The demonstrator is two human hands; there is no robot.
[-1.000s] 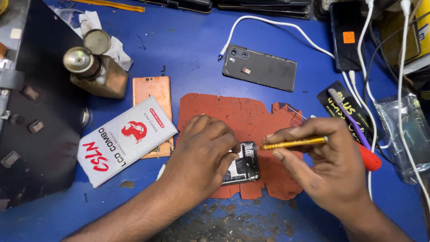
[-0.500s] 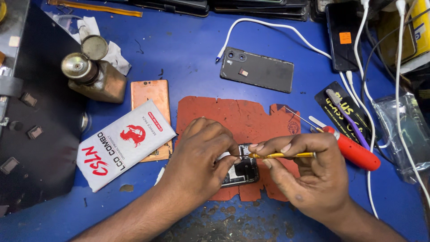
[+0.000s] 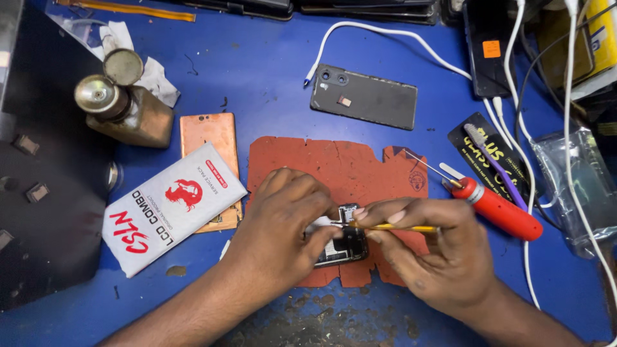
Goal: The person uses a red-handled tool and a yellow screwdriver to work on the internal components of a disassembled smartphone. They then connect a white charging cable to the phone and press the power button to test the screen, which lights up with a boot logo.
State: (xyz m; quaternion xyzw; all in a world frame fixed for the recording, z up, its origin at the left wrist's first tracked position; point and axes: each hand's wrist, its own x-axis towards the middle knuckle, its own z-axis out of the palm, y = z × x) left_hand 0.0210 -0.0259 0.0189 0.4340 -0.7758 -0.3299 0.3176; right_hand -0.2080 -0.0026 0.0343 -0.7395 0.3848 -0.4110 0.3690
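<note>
On the blue bench (image 3: pixel 257 83), left hand (image 3: pixel 283 222) clamps the opened phone (image 3: pixel 340 241); right hand (image 3: pixel 430 254) pinches yellow tweezers (image 3: pixel 392 227), best kept low and steady at the fingertips.

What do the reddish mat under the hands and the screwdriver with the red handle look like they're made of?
The reddish mat looks like matte rubber or silicone: dull, flat, with ragged cut edges. The screwdriver seems to have a glossy plastic handle, given its smooth red shine, and a thin shaft that looks like bare metal.
</note>
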